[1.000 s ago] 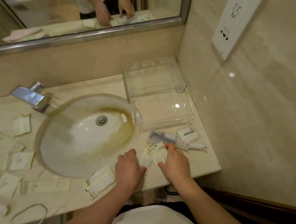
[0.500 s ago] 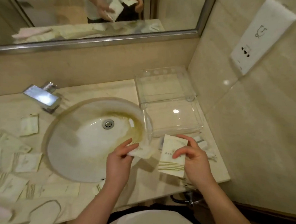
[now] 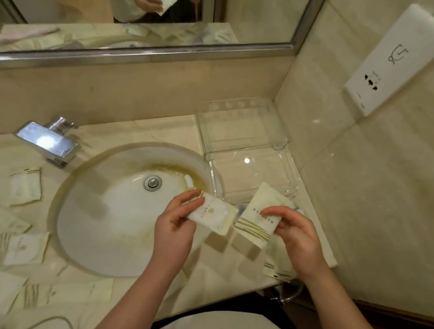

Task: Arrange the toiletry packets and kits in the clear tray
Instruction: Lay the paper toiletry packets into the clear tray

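Note:
My left hand (image 3: pixel 175 221) holds a white packet with a small gold emblem (image 3: pixel 214 213) above the sink's right rim. My right hand (image 3: pixel 294 234) pinches a cream packet with green stripes (image 3: pixel 257 217) just right of it, in front of the clear tray (image 3: pixel 275 142). The tray stands in the back right corner against the wall, with nothing lying in it. Several cream packets (image 3: pixel 24 248) lie scattered on the counter left of the sink. More packets (image 3: pixel 276 269) rest under my right hand near the counter edge, partly hidden.
An oval sink (image 3: pixel 110 234) fills the middle of the marble counter, with a chrome tap (image 3: pixel 49 142) at its back left. A mirror (image 3: pixel 143 20) runs along the back wall. A white socket plate (image 3: pixel 397 61) sits on the right wall.
Both hands went from resting on the packets on the counter to lifting one packet each. The two packets now sit higher and turned flatter, close together in front of the tray.

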`<state>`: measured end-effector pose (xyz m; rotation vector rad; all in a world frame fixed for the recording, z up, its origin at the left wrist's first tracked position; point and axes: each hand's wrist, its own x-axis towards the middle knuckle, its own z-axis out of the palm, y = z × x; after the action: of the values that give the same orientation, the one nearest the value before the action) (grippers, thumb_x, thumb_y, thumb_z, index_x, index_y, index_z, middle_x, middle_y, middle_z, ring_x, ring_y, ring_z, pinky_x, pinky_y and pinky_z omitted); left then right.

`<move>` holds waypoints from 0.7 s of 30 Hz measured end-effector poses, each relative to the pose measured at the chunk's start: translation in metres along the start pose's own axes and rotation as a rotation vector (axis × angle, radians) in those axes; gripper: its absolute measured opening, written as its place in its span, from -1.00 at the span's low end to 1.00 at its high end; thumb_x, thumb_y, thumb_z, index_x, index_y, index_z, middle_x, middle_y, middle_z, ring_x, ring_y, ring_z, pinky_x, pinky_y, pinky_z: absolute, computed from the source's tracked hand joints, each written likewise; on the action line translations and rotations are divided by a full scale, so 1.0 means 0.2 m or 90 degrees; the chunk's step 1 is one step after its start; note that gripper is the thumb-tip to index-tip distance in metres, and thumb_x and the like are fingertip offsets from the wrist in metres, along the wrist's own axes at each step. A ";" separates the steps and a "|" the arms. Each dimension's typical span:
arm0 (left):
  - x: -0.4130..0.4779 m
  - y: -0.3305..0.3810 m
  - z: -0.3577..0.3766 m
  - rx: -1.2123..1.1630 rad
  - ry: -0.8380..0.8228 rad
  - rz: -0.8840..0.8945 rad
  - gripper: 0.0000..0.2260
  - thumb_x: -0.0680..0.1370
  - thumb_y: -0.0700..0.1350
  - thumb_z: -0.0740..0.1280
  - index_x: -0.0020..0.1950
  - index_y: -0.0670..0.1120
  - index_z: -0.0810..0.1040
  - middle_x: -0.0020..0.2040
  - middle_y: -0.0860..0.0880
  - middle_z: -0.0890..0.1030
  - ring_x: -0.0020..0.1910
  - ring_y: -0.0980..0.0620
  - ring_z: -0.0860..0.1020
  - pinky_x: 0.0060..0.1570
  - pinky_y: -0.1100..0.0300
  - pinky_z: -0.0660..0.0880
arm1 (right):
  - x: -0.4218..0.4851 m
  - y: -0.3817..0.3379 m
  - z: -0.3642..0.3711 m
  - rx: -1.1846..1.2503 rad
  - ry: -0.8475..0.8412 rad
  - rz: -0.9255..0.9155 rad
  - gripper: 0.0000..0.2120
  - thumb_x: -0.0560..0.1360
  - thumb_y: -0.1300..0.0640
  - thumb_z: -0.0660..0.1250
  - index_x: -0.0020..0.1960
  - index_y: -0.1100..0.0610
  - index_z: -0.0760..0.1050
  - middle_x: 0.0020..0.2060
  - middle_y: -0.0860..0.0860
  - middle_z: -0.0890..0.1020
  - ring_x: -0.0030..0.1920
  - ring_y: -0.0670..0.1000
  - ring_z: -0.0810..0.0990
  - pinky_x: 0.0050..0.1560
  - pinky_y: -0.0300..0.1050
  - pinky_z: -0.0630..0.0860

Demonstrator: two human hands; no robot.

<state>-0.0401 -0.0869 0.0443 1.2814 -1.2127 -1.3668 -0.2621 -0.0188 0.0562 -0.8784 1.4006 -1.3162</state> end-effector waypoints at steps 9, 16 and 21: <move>0.33 -0.01 0.36 0.165 0.066 -0.059 -0.81 0.43 -0.25 0.45 -0.16 0.06 0.67 0.04 0.15 0.55 0.03 0.29 0.51 0.05 0.50 0.35 | 0.34 -0.05 -0.20 -0.155 0.133 0.090 -0.36 0.52 0.37 0.31 0.47 -0.05 0.20 -0.01 -0.05 0.67 -0.03 -0.08 0.69 -0.03 -0.06 0.62; 0.60 -0.17 0.61 0.171 0.171 -0.207 -0.85 0.48 -0.22 0.33 -0.09 -0.01 0.66 -0.01 -0.02 0.69 -0.25 0.15 0.57 -0.13 0.25 0.46 | 0.82 0.00 -0.33 -0.508 0.081 0.086 -0.76 0.51 0.23 0.27 0.14 0.03 0.49 0.00 0.01 0.66 -0.02 0.07 0.62 -0.05 -0.10 0.50; 0.58 -0.20 0.59 0.525 0.068 -0.096 -0.80 0.51 -0.18 0.26 -0.04 -0.04 0.68 -0.01 0.01 0.66 -0.09 0.00 0.59 -0.26 0.21 0.41 | 1.02 0.07 -0.34 -0.776 -0.121 0.167 -0.65 0.51 0.24 0.15 0.08 -0.10 0.58 0.11 0.00 0.63 0.12 0.06 0.56 0.08 -0.03 0.53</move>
<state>-0.1672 -0.1849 -0.0125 2.0078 -1.7094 -0.8818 -0.3778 -0.1933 0.0019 -1.4536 2.0502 -0.0430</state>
